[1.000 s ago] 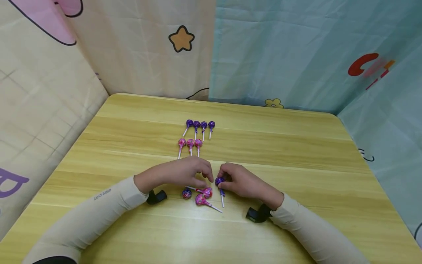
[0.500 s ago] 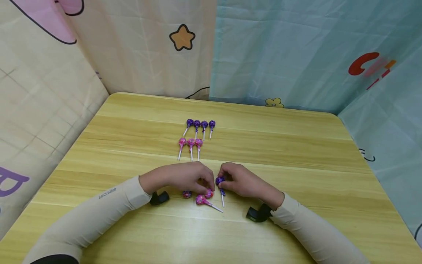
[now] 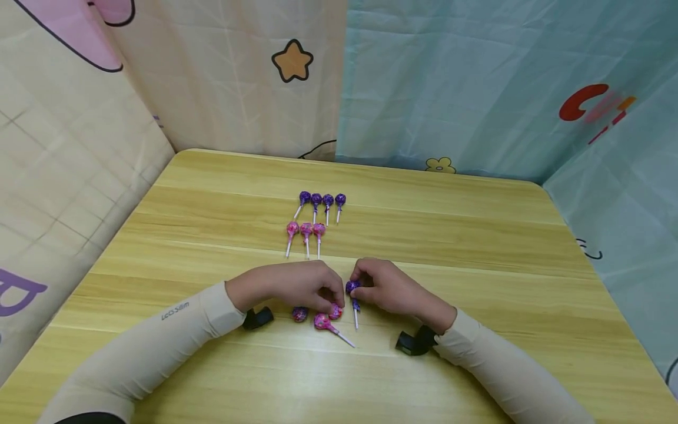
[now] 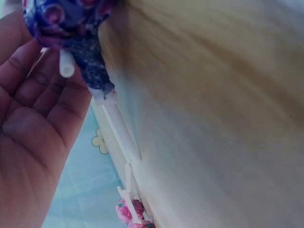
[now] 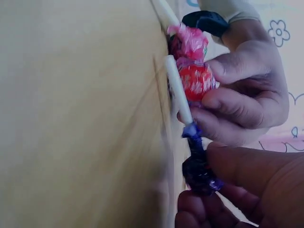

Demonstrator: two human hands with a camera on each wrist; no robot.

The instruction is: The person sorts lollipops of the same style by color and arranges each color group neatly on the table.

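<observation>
In the head view my left hand pinches the head of a pink-red lollipop; its stick is mostly hidden there. My right hand holds a purple lollipop by its head between thumb and fingers, the white stick pointing toward me. The right wrist view shows the purple lollipop close beside the red wrapper at the left fingertips. Below the left hand lie a loose pink lollipop and a blue-purple one, which looms large in the left wrist view, its wrapper near the palm.
Farther back on the wooden table lies a row of several purple lollipops. In front of it is a row of three pink lollipops. Patterned curtains hang behind the table.
My left hand has come down toward me and taken hold of the pink-red lollipop's head. My right hand, still holding the purple lollipop, has shifted slightly away from me.
</observation>
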